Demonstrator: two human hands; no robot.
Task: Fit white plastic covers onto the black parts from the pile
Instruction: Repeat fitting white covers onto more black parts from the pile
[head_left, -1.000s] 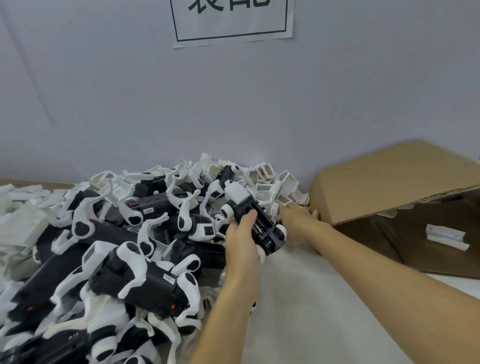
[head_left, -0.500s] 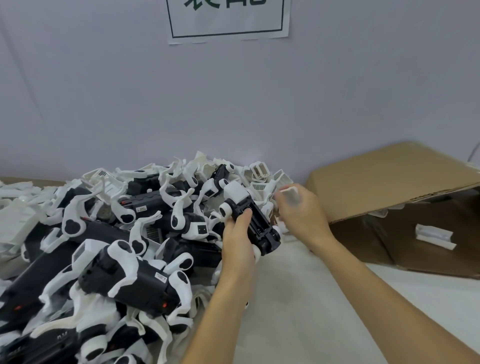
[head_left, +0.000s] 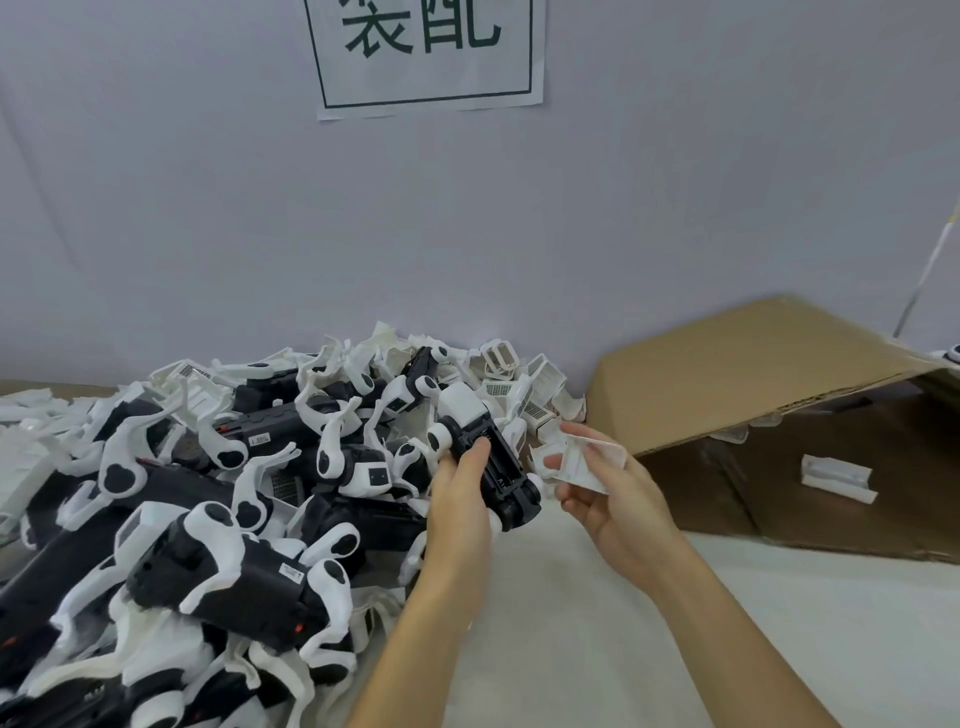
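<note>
Wall (head_left: 675, 208): smooth and pale; a paper sign (head_left: 426, 52) with dark printed characters is taped at the top.
Cardboard box (head_left: 753, 374): brown, tipped on its side at the right.
Pile (head_left: 218, 467): glossy black bodies and curved white plastic pieces are heaped at the left.
Black part (head_left: 493, 457): blocky, white-capped at its far end, gripped by the left hand (head_left: 460, 499) just right of the pile.
White cover (head_left: 576, 457): thin moulded shell, pinched in the right hand (head_left: 618, 499), just beside the black part.

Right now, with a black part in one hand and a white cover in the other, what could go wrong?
The right hand pinches the white cover only at its edges; it could slip. The left hand holds the black part right beside the pile, so seating the cover may snag loose pieces.
</note>
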